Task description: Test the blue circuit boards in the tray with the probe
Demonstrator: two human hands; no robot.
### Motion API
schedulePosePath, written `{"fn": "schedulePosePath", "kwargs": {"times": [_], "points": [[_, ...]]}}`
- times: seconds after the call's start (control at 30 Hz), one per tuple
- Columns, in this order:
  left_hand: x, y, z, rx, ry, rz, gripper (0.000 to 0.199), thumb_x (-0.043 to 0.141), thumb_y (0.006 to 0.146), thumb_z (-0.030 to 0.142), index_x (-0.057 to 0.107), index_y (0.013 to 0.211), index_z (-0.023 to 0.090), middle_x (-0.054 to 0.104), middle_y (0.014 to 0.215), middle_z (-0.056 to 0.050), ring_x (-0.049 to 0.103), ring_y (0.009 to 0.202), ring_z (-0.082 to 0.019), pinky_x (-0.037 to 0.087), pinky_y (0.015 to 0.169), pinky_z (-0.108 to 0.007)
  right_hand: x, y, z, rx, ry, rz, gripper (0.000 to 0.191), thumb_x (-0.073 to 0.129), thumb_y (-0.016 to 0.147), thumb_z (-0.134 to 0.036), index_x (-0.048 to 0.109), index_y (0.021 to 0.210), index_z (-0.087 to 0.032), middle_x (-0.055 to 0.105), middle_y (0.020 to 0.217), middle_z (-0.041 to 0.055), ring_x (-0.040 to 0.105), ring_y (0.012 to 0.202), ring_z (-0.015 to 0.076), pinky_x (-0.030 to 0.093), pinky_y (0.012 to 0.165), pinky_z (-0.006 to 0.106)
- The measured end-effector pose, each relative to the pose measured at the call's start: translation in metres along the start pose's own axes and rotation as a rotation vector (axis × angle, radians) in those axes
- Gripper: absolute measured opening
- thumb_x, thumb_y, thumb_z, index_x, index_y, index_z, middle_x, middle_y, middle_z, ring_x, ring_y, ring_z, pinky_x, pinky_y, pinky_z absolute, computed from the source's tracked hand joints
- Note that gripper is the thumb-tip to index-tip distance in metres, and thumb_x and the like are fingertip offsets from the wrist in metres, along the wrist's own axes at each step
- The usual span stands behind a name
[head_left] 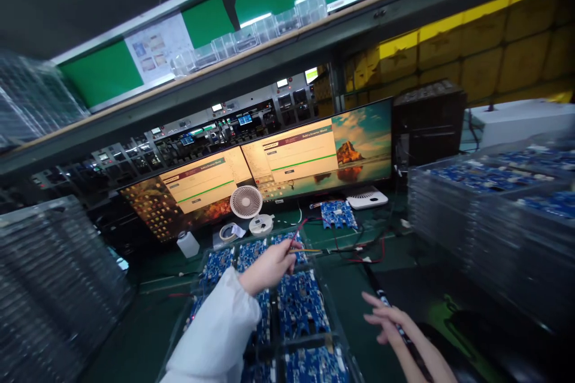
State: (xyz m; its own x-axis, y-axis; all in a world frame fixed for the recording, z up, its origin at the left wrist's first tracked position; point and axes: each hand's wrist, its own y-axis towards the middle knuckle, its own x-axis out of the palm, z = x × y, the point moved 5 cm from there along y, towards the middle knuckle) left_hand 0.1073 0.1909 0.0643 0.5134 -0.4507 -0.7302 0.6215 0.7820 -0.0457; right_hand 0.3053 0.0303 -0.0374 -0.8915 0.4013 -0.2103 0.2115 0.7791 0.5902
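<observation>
At lower center of the frame the left hand (pixel 269 266) pinches a thin bundle of wires (pixel 300 238), fingers closed on it above a clear tray (pixel 323 287) of blue circuit boards (pixel 300 308). The wires run lengthwise from the fingertips toward the upper right, to a single board (pixel 338 214) lying below 2 monitors (pixel 287 164). The right hand (pixel 390 318), lower right, hovers with fingers spread, holding nothing. The work looks mid-way: the wires are gripped and not yet plugged into a tray board.

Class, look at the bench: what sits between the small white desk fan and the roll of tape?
In the head view, nothing sits between the fan and the tape roll; only bare green bench shows there.
</observation>
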Motion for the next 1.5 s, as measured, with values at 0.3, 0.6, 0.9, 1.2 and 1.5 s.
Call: {"fn": "schedulePosePath", "kwargs": {"times": [0.3, 0.6, 0.9, 1.2, 1.5], "points": [[0.088, -0.083, 0.036, 0.113, 0.459, -0.171, 0.072, 0.037, 0.08, 0.01, 0.021, 0.15, 0.014, 0.059, 0.125, -0.021, 0.058, 0.111, -0.032, 0.046, 0.096, -0.046, -0.001, 0.008, 0.005, -0.037, -0.094, 0.111, 0.038, 0.051, 0.099, -0.055, 0.048, 0.106, -0.018, 0.046, 0.124, 0.0095, 0.055, 0.1, 0.0212, 0.054, 0.084, 0.027], [0.093, -0.097, 0.005, -0.128, 0.205, 0.025, 0.048, 0.021, 0.093, 0.018, 0.035, 0.138, 0.011, 0.059, 0.127, -0.02, 0.06, 0.112, -0.024, 0.046, 0.096, -0.037, -0.026, 0.009, -0.003, -0.06, 0.004, 0.282, 0.033, 0.053, 0.102, -0.048, 0.045, 0.095, -0.017, 0.054, 0.098, 0.0044, 0.059, 0.09, 0.0195, 0.051, 0.08, 0.023], [0.053, -0.068, -0.023, -0.065, -0.304, -0.067, 0.03, 0.04, 0.091, 0.047, 0.048, 0.089, 0.019, 0.042, 0.066, 0.004, 0.042, 0.062, -0.012, 0.038, 0.061, -0.025, -0.039, 0.011, -0.008, -0.119, -0.015, 0.245, 0.034, 0.056, 0.101, -0.046, 0.045, 0.086, -0.017, 0.052, 0.09, 0.0025, 0.055, 0.087, 0.0173, 0.045, 0.078, 0.02], [0.005, -0.046, -0.058, -0.037, 0.48, 0.091, 0.023, 0.052, 0.084, 0.017, 0.072, 0.094, 0.019, 0.067, 0.095, -0.008, 0.054, 0.097, -0.023, 0.041, 0.092, -0.037, -0.019, 0.01, -0.034, -0.308, -0.199, -0.052, 0.031, 0.046, 0.103, -0.029, 0.045, 0.075, -0.017, 0.043, 0.073, -0.0013, 0.046, 0.065, 0.0141, 0.038, 0.079, 0.026], [0.025, -0.046, -0.058, -0.005, 0.258, 0.103, 0.018, 0.061, 0.079, 0.013, 0.074, 0.091, 0.018, 0.068, 0.094, -0.005, 0.059, 0.092, -0.018, 0.045, 0.088, -0.029, -0.02, -0.003, -0.049, -0.57, -0.562, -0.123, 0.018, 0.046, 0.092, -0.03, 0.057, 0.099, -0.02, 0.051, 0.103, 0.0038, 0.047, 0.088, 0.0247, 0.03, 0.076, 0.034]]}}
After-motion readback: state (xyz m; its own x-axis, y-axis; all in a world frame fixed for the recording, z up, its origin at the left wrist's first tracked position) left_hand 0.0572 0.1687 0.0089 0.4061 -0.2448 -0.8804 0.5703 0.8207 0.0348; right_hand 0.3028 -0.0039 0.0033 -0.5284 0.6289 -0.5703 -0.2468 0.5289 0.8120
